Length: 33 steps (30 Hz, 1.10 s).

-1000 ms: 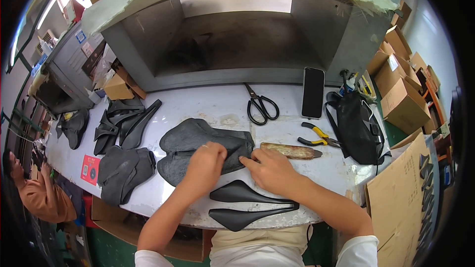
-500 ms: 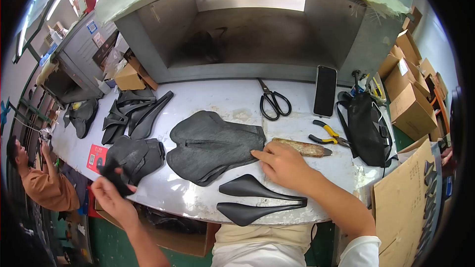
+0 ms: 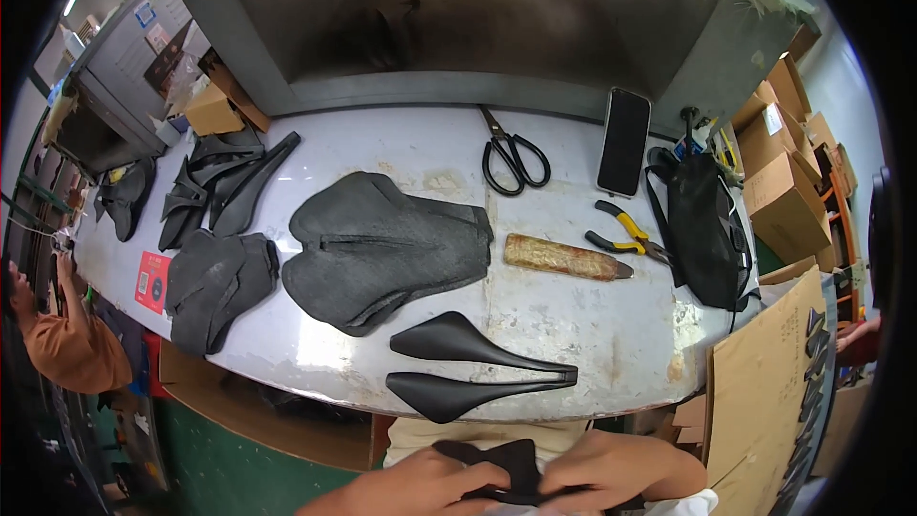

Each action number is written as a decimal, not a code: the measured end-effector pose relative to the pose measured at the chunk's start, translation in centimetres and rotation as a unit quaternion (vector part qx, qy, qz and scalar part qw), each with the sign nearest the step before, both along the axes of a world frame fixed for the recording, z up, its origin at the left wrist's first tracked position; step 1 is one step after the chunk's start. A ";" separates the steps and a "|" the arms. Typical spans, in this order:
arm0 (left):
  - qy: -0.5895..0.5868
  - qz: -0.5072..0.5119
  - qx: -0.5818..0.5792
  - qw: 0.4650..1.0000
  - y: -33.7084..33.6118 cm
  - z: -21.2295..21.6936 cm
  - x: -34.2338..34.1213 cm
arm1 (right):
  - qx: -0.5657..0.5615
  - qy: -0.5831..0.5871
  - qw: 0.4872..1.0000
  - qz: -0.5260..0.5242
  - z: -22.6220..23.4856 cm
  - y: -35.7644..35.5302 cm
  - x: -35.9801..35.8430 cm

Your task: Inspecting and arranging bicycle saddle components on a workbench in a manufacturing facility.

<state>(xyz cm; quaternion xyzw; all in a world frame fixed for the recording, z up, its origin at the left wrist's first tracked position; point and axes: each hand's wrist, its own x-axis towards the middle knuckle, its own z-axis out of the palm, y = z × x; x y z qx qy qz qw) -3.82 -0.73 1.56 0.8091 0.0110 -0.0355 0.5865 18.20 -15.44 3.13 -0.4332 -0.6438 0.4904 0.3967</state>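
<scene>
Both hands (image 3: pixel 521 483) now seemingly grip black piece (image 3: pixel 506 463).

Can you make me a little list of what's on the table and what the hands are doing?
left hand: grips a small black piece below the table edge
right hand: grips the same black piece
nearest on table: black saddle shell
middle: big black cover sheet
left side: pile of black covers
right side: wrapped stick tool, yellow pliers, black bag
back: scissors, dark phone
table: pale and scuffed
</scene>
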 end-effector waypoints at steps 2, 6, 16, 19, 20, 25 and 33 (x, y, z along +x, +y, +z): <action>0.043 -0.120 -0.067 0.990 1.4 -1.7 1.6 | -0.046 0.102 0.993 0.027 1.3 -2.0 2.0; -0.006 0.107 -0.523 0.846 -0.2 -5.3 0.5 | 0.096 0.363 0.882 -0.285 -0.9 -6.6 0.1; -0.144 0.283 0.086 0.944 -0.3 -3.2 -1.2 | 0.023 0.176 0.934 -0.311 -2.3 -7.7 2.8; -0.071 0.376 0.216 0.898 1.4 -1.2 0.5 | -0.193 0.099 0.816 -0.537 -3.8 -3.9 2.1; -0.028 0.355 0.153 0.922 2.5 -1.2 1.9 | -0.199 0.095 0.809 -0.545 -5.0 -3.9 2.0; 0.013 0.299 0.110 0.948 5.1 -2.0 3.1 | -0.245 0.086 0.810 -0.527 -6.5 -2.8 2.2; -0.008 0.328 0.047 0.943 6.2 -4.0 2.2 | -0.266 0.081 0.812 -0.514 -6.6 -1.8 2.4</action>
